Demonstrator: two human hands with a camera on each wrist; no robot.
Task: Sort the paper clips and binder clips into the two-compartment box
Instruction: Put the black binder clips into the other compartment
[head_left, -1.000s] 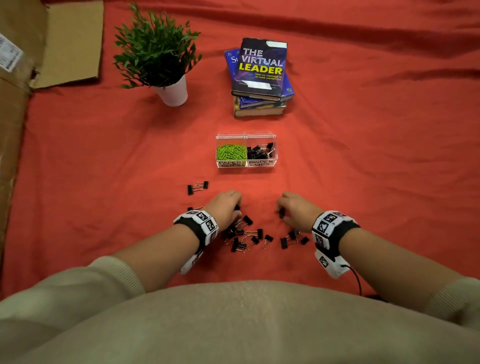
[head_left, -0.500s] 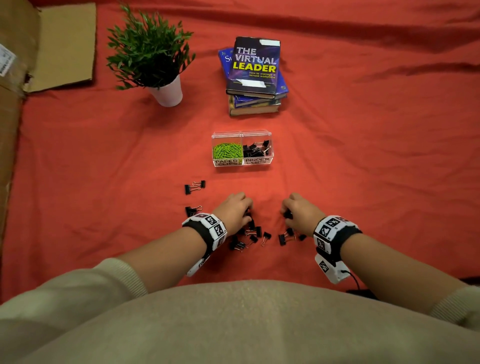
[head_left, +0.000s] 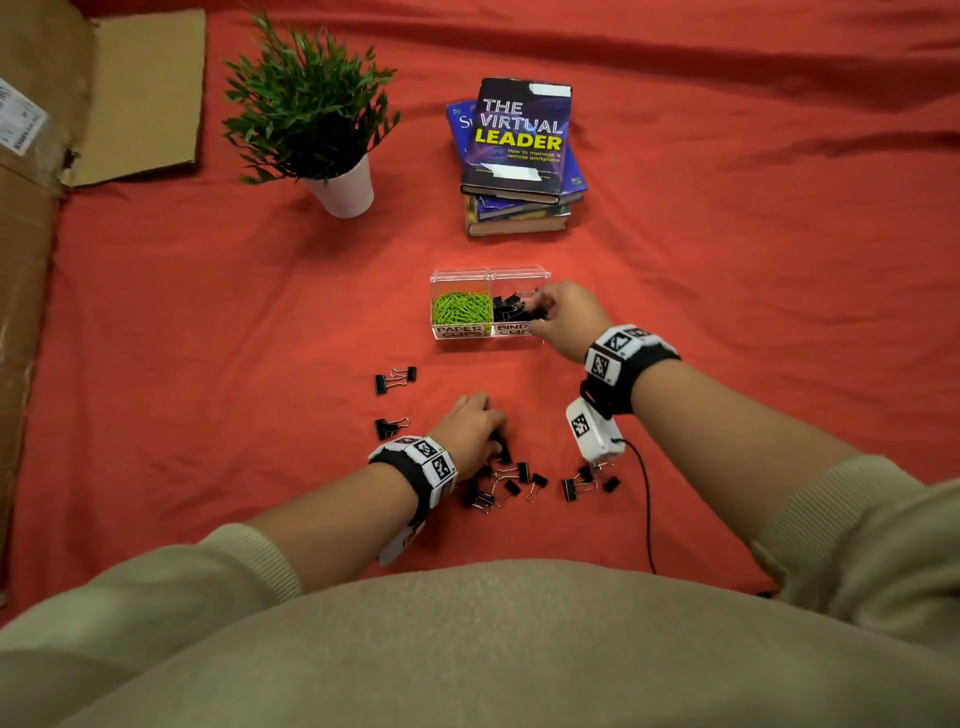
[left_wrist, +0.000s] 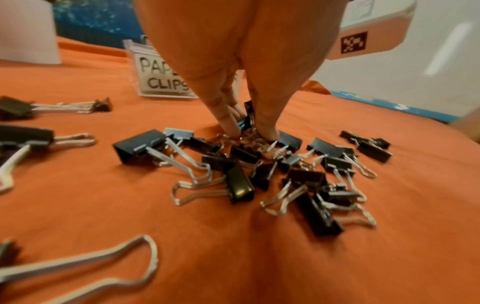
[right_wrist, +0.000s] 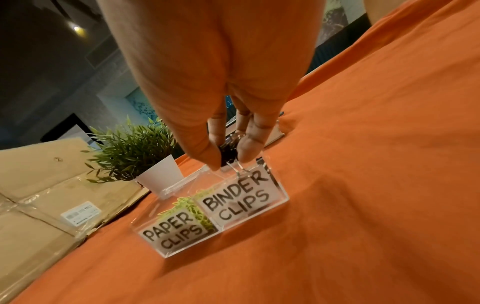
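A clear two-compartment box (head_left: 488, 275) (right_wrist: 281, 202) stands on the red cloth, green paper clips (head_left: 461, 307) in its left half, black binder clips in its right half. My right hand (head_left: 540, 312) (right_wrist: 228, 159) hovers over the right half, labelled BINDER CLIPS, pinching a black binder clip (right_wrist: 230, 153) between thumb and fingers. My left hand (head_left: 496, 441) (left_wrist: 245, 125) reaches down into a pile of black binder clips (head_left: 511, 483) (left_wrist: 272, 164) on the cloth and pinches one clip (left_wrist: 246, 119) at its far edge.
Two more binder clips (head_left: 395, 379) lie left of the pile, and another (head_left: 389, 427) nearer my left wrist. A potted plant (head_left: 317, 119) and a stack of books (head_left: 519, 156) stand behind the box. Cardboard (head_left: 31, 208) lines the left edge.
My right hand has lifted from the pile and moved forward to the box's right compartment with a binder clip. My left hand stays at the pile.
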